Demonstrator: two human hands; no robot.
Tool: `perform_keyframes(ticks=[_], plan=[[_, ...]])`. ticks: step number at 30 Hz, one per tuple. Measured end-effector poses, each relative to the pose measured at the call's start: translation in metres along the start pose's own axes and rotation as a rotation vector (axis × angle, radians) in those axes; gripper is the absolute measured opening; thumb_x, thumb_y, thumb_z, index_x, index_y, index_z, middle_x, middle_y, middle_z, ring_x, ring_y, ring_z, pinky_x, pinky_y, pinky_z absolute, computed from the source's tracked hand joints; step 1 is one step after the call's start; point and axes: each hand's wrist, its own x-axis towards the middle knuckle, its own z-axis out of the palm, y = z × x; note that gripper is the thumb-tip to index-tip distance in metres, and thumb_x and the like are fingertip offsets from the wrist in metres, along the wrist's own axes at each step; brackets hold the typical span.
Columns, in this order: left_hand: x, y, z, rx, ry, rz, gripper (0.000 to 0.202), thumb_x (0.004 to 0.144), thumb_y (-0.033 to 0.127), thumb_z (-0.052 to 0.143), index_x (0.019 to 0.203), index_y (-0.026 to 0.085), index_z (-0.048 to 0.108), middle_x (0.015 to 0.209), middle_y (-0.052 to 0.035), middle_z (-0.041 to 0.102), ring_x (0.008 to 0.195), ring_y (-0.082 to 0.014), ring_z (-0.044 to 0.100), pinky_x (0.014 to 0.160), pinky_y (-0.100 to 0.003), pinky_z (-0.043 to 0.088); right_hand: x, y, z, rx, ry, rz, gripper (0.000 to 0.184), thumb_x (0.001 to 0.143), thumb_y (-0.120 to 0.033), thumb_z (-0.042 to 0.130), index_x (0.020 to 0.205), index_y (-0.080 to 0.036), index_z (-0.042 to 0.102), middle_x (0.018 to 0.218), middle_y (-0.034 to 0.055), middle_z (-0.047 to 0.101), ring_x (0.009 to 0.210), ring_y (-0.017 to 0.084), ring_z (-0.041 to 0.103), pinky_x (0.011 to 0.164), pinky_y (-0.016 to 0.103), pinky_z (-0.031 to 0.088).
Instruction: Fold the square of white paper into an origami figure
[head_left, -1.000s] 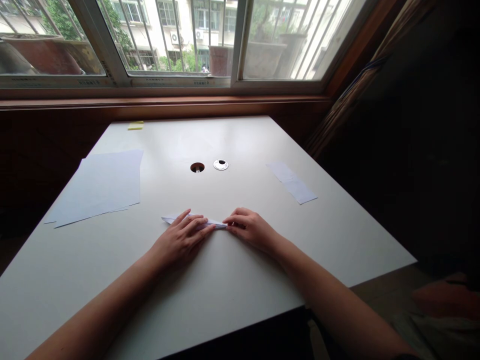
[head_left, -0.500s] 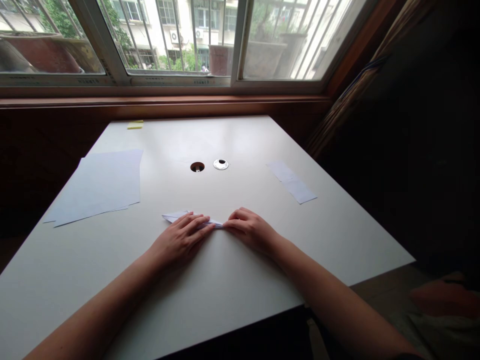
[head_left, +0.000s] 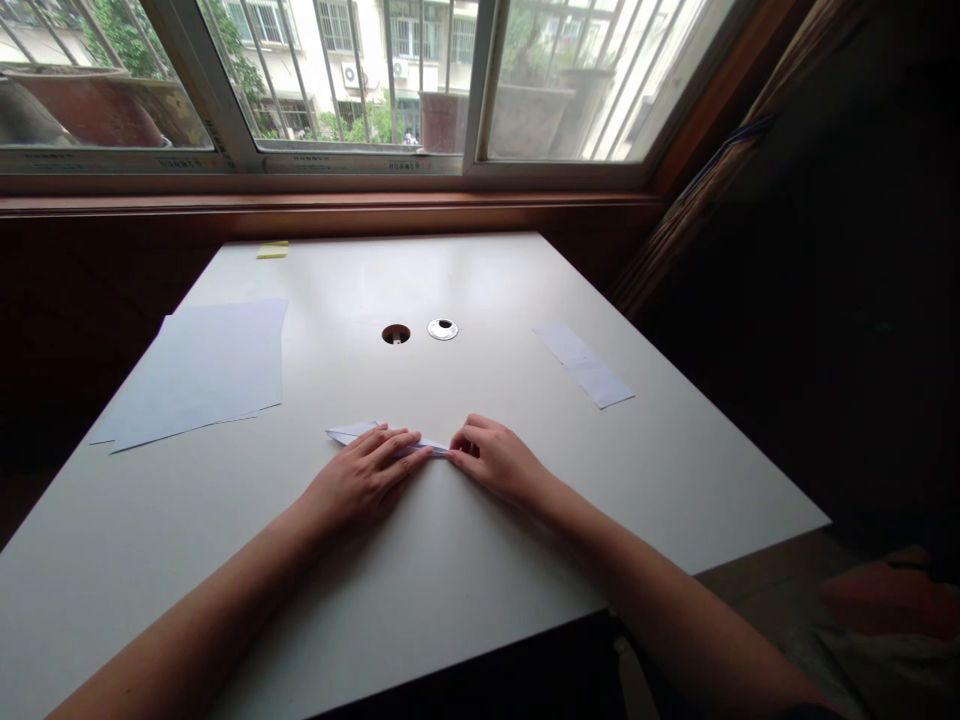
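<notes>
A small folded piece of white paper [head_left: 346,433] lies flat on the white table [head_left: 465,560], narrowing to a point at its right end. My left hand [head_left: 364,478] rests flat on it with the fingers stretched out, covering its middle. My right hand [head_left: 495,460] is curled, its fingertips pinching the paper's pointed right tip. The paper's left corner shows beyond my left fingers.
A stack of white sheets [head_left: 199,370] lies at the left. A strip of paper [head_left: 585,364] lies at the right. A cable hole [head_left: 395,334] and its round cap [head_left: 442,329] sit mid-table. A yellow sticky pad [head_left: 271,251] is at the far edge, below the window.
My right hand has slid slightly left along the paper's tip. The left hand stays pressed on the paper.
</notes>
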Motion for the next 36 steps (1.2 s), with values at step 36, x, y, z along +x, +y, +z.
perform_keyframes(ticks=[36], plan=[[0.007, 0.015, -0.006, 0.108, -0.011, -0.015, 0.048, 0.099, 0.026, 0.048, 0.147, 0.023, 0.044, 0.139, -0.0081, 0.058, 0.121, -0.0281, 0.054, 0.11, -0.05, 0.039, 0.003, 0.003, 0.003, 0.113, 0.079, 0.039, 0.014, 0.087, -0.034, 0.07, 0.08, -0.023, 0.074, 0.083, 0.0013, 0.063, 0.081, 0.015, 0.06, 0.075, 0.028, 0.046]])
